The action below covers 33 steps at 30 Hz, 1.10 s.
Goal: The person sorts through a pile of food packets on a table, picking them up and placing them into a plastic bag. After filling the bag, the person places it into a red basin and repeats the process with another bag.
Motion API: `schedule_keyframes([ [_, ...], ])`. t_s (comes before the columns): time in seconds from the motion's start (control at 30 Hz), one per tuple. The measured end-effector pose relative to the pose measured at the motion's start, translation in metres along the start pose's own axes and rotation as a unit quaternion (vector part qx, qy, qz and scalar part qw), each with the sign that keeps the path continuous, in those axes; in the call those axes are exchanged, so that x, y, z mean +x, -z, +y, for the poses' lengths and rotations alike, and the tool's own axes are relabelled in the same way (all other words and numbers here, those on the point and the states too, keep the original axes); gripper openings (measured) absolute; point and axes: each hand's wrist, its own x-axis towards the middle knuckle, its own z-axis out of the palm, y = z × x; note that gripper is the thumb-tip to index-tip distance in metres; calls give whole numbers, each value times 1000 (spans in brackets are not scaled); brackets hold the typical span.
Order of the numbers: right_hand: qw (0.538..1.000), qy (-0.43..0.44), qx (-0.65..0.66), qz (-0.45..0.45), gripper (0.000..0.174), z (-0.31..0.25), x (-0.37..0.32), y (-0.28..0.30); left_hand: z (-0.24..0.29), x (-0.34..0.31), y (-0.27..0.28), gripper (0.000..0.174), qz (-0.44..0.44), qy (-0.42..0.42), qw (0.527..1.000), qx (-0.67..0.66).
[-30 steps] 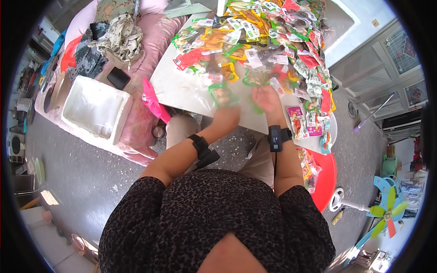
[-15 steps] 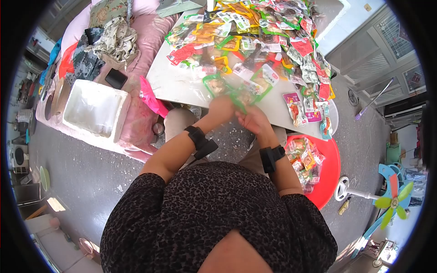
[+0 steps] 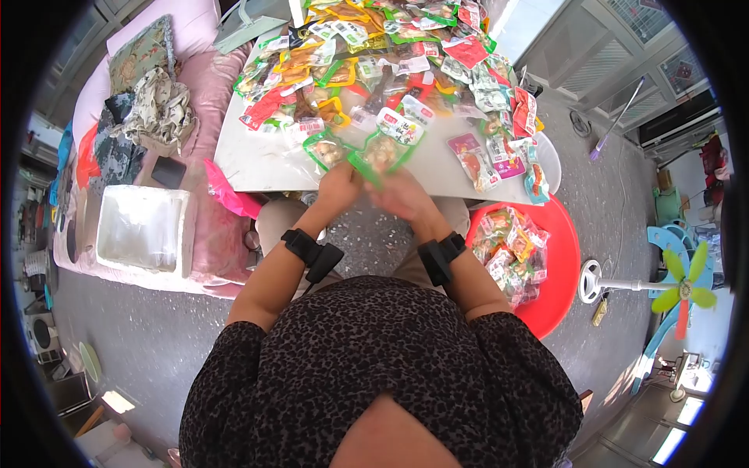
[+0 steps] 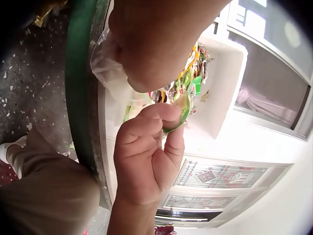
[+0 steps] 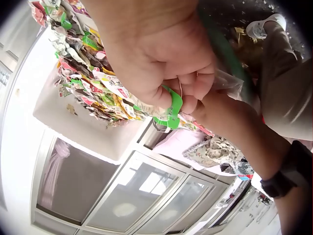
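Note:
A heap of bright snack packets (image 3: 406, 62) covers the white table (image 3: 253, 160). Both hands meet at its front edge. My left hand (image 3: 339, 186) (image 4: 156, 44) grips a crumpled clear plastic bag (image 4: 105, 61) (image 5: 227, 78). My right hand (image 3: 399, 195) (image 5: 151, 54) pinches the rim of a green-edged snack packet (image 3: 381, 154) (image 4: 182, 112) (image 5: 170, 110) between thumb and fingers, right beside the left hand. Another green-edged packet (image 3: 324, 148) lies just in front of the left hand. How far the packet sits inside the bag is hidden.
A red basin (image 3: 562, 281) with a bag of packed snacks (image 3: 511, 253) stands on the floor at my right. A white foam box (image 3: 144, 226) and clothes (image 3: 152, 105) lie on the pink bedding at left. A pink bag (image 3: 226, 191) hangs by the table. A small fan (image 3: 675, 285) stands at far right.
My right hand drew back from the heap to the table edge with a green-edged packet and met the left hand. The view shifted a little, so the table sits further left.

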Motion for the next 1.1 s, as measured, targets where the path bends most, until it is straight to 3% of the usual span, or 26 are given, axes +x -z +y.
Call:
schedule_keyframes([
  [0.2, 998, 40, 1, 40, 30, 3, 9, 6, -3, -3, 6, 27, -18, -38, 987, -154],
  [0.3, 998, 33, 7, 54, 30, 5, 8, 4, -15, 1, 6, 31, -74, -64, 981, -167],
  [0.4, 998, 29, 1, 47, 31, 12, 14, 6, 17, -9, 24, 28, -74, 16, 879, -471],
  [0.43, 998, 31, -7, 45, 32, 11, 14, 5, 26, -10, 29, 26, -54, 81, 866, -491],
  [0.53, 997, 28, -52, 49, 35, 13, 10, -2, 29, -4, 30, 26, -108, 156, 817, -545],
  [0.57, 996, 28, -72, 51, 36, 11, 9, -5, 24, -1, 26, 24, -104, 146, 817, -548],
  [0.67, 986, -11, -143, 81, 36, 6, 6, -10, 26, 0, 30, 22, -87, 180, 750, -630],
  [0.77, 980, 9, -193, 48, 32, -5, -4, -6, 24, -2, 33, 21, -102, 135, 726, -667],
  [0.87, 995, 69, 0, 71, 26, -20, -10, 13, 22, -5, 38, 20, -112, 141, 747, -640],
  [0.97, 989, 41, -134, 52, 21, -41, -19, 26, 15, -6, 31, 18, -186, 166, 803, -541],
  [1.07, 937, -19, -322, 130, 17, -53, -27, 23, 10, -7, 19, 17, -204, 145, 789, -561],
  [1.1, 939, -7, -300, 168, 16, -53, -29, 22, 10, -7, 20, 19, -168, 139, 835, -506],
])
